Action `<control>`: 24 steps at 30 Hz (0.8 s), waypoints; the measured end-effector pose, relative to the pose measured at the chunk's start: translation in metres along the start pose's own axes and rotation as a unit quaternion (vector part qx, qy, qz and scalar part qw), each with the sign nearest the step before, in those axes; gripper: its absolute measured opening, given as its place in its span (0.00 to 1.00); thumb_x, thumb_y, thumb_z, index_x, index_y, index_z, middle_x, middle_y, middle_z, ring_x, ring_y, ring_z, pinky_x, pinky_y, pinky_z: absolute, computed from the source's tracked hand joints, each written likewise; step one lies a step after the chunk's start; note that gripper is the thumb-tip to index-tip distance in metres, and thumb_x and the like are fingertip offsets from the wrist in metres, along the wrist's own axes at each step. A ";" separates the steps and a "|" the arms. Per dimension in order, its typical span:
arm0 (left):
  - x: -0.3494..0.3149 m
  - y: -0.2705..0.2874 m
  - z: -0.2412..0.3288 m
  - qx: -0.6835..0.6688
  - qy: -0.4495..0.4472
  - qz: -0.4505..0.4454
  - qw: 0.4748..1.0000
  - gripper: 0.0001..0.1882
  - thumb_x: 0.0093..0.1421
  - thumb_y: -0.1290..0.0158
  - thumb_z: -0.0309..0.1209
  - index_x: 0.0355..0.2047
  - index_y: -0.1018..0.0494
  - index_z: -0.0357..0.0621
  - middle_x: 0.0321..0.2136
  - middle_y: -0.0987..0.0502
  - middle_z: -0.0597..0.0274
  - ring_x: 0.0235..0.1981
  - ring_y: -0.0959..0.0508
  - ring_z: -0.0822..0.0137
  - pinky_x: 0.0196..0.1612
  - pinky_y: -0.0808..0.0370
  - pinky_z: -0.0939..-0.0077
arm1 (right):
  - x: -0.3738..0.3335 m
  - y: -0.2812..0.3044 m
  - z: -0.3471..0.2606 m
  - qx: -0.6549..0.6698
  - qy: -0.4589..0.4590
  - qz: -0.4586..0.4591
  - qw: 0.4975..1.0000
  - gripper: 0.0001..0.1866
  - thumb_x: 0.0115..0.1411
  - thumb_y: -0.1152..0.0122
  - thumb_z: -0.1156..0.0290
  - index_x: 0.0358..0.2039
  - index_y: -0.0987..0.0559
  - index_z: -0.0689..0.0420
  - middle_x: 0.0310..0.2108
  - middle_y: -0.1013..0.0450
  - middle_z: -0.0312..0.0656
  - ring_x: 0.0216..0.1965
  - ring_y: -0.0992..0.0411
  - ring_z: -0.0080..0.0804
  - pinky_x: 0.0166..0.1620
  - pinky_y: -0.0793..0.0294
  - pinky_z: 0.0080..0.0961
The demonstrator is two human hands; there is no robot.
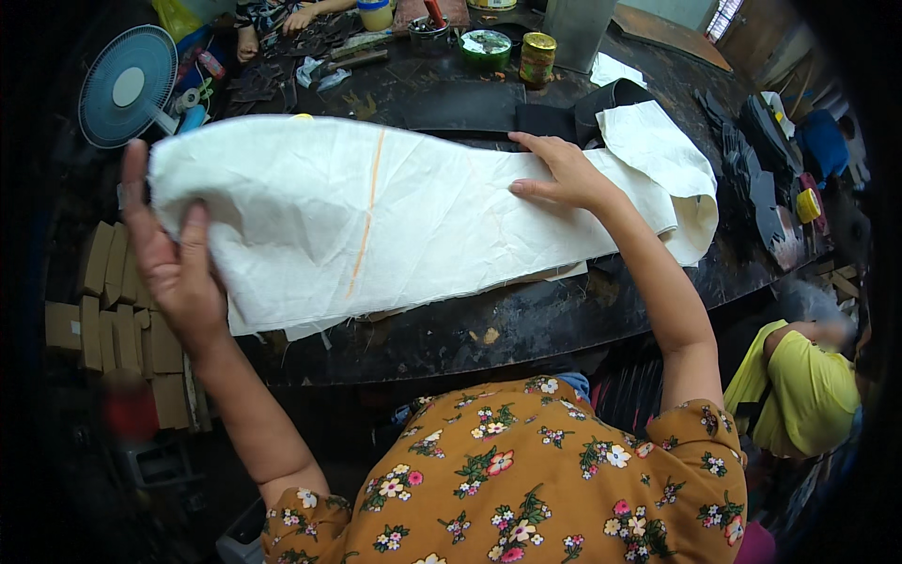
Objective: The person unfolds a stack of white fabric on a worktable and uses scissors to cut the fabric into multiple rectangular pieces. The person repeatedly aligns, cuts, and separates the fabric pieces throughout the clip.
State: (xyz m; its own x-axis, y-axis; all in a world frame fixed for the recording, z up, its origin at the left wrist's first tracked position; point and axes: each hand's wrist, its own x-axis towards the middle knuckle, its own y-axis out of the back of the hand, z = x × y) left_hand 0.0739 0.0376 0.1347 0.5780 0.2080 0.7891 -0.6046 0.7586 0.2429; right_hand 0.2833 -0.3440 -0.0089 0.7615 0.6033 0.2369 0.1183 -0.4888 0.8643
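Observation:
A long piece of white cloth (432, 216) lies folded across the dark table, with an orange line running over its left part. My left hand (174, 268) is at the cloth's left end, thumb over the top and fingers around the outer side; that end bulges up. Flat on the cloth's upper edge, right of the middle, rests my right hand (564, 174) with fingers apart. Further right, the cloth loops over itself in a loose fold (662, 155). Frayed threads hang along its near edge, where another layer shows underneath.
Beyond the cloth are black sheet material (456, 108), a green tub (486, 49) and a yellow-lidded jar (537, 60). A blue fan (128, 86) stands far left, cardboard pieces (113, 301) below it. Another person's hands (282, 28) are at the far side; someone in yellow (803, 385) is at right.

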 end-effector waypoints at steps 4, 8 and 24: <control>0.032 -0.003 0.014 -0.107 0.035 0.045 0.993 0.32 0.67 0.50 0.18 0.71 0.41 0.43 0.65 0.32 0.55 0.60 0.28 0.67 0.65 0.31 0.70 | -0.003 0.021 0.029 -0.024 -0.054 -0.036 0.998 0.28 0.53 0.27 0.45 0.42 0.14 0.57 0.41 0.19 0.48 0.40 0.24 0.43 0.45 0.25 0.36; 0.043 -0.022 -0.020 -0.147 0.065 0.069 0.985 0.28 0.67 0.51 0.17 0.68 0.36 0.44 0.57 0.25 0.55 0.55 0.24 0.69 0.61 0.27 0.72 | -0.027 0.100 0.079 0.074 -0.113 0.021 0.991 0.15 0.66 0.36 0.59 0.33 0.15 0.60 0.23 0.26 0.34 0.28 0.31 0.21 0.35 0.30 0.26; 0.062 -0.084 -0.046 -0.260 0.196 0.040 0.945 0.19 0.69 0.52 0.23 0.59 0.26 0.40 0.52 0.19 0.54 0.49 0.17 0.68 0.51 0.18 0.76 | -0.094 0.092 -0.024 -0.038 -0.119 -0.086 0.988 0.20 0.51 0.25 0.65 0.43 0.20 0.57 0.32 0.23 0.44 0.36 0.23 0.40 0.41 0.25 0.33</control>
State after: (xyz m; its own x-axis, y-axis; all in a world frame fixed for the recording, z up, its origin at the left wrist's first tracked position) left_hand 0.1856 0.0146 0.1370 0.7621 0.4127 0.4989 -0.3630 0.9104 -0.1986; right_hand 0.2070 -0.4304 0.0593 0.8637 0.5035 -0.0204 0.2181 -0.3371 0.9159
